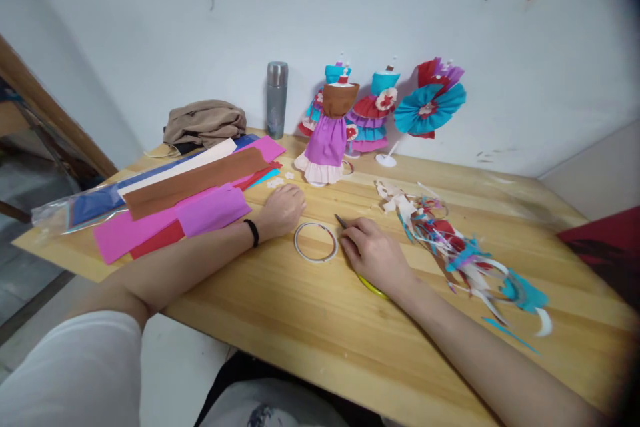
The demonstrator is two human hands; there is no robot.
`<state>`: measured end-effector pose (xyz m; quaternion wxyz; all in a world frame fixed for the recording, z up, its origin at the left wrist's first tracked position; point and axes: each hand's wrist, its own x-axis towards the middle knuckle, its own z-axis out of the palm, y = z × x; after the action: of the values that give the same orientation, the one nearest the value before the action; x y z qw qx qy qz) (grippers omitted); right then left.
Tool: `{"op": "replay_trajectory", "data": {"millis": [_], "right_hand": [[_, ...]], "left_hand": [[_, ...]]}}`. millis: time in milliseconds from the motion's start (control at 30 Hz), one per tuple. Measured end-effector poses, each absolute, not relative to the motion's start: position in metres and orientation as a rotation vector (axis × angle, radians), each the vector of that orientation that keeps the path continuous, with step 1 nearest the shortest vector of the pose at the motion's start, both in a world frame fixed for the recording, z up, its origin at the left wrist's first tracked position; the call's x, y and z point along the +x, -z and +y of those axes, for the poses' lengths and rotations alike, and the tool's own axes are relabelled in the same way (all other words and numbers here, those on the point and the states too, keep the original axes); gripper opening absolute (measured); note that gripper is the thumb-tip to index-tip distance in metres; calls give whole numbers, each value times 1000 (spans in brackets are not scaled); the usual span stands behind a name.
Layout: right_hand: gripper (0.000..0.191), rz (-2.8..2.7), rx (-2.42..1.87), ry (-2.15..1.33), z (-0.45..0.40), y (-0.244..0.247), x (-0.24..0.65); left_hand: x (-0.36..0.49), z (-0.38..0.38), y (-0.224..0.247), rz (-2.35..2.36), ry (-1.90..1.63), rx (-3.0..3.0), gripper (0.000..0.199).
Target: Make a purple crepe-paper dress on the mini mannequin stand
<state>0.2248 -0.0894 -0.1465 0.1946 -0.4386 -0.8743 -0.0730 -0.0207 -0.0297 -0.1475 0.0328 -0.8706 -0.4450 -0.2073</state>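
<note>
My left hand point(283, 210), a black band at its wrist, rests on the wooden table with fingers curled, just below small pale paper flowers point(275, 183); whatever may be under the fingers is hidden. My right hand point(376, 255) is closed over scissors, whose dark tip point(341, 221) and yellow-green handle point(373, 286) show on either side of it. Between the hands lies a white-edged ring point(297, 245), flat on the table. Beyond them stands a small dress form in a brown top and purple skirt point(327, 138).
Coloured crepe sheets point(200, 180) lie left, before a brown cloth point(205, 121) and grey bottle point(277, 101). More dressed forms point(371, 123) and one with a blue paper fan point(430, 110) stand near the wall. Paper scraps point(467, 255) spread right of my right hand.
</note>
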Motion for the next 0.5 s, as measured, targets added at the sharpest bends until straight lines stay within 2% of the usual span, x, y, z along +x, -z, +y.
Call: {"op": "replay_trajectory", "data": {"millis": [133, 400, 500], "right_hand": [[19, -2452, -1240, 182, -90, 145, 224], [18, -2445, -1243, 123, -90, 142, 225], [18, -2435, -1234, 108, -90, 144, 226]], "left_hand": [[-20, -29, 147, -1336, 686, -2698, 26], [-26, -21, 148, -1342, 804, -2725, 38], [-25, -25, 144, -1359, 916, -2768, 36]]}}
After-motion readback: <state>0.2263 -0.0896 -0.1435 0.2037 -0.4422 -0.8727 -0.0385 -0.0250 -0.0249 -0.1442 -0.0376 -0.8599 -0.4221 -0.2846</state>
